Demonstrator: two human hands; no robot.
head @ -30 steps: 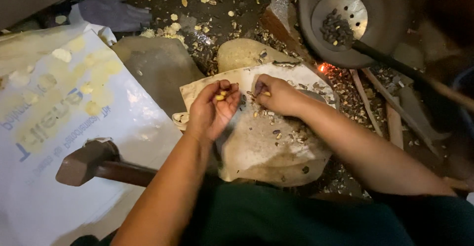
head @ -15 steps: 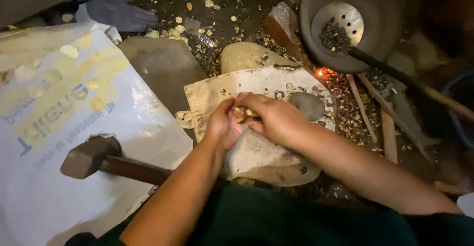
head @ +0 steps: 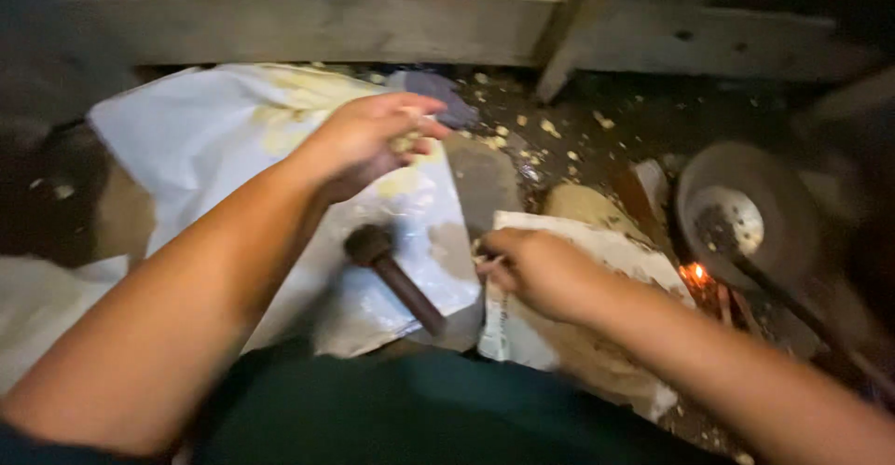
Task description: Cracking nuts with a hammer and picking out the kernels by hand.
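The left hand point(head: 368, 138) cups small, pale, seemingly light and crumbly fragments point(head: 403, 142) loosely above the white plastic sack point(head: 214, 138), while the right hand point(head: 536, 269) pinches a thin sliver point(head: 488, 263).

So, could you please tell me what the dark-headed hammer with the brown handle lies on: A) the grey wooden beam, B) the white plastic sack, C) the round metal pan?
B: the hammer rests on the white plastic sack, below the left hand.
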